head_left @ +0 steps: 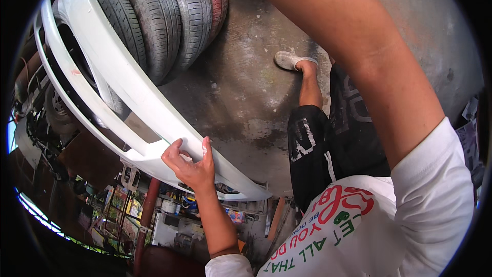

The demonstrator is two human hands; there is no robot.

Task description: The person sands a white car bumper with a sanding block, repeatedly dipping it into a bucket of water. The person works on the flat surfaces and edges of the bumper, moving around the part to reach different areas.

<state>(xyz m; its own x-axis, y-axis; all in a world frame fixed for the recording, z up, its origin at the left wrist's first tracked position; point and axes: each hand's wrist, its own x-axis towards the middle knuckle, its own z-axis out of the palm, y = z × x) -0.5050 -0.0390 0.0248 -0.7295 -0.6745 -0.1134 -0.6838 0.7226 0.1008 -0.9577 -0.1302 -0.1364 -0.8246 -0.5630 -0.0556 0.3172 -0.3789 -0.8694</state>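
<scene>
Right arm (pixel 353 36) fills my feed up close, running out past the top edge; right hand out of frame, so can't tell its grip. White car bumper (pixel 154 113) slants from upper left to lower centre, beside a row of tires (pixel 154 15). Black shorts (pixel 310 133) right of it. Left hand (pixel 192 169) at bumper's lower part, fingers curled; can't tell if gripping. White smudges (pixel 205 150) on fingers.

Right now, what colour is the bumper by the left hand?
White; the bumper shows best in the head view.
</scene>
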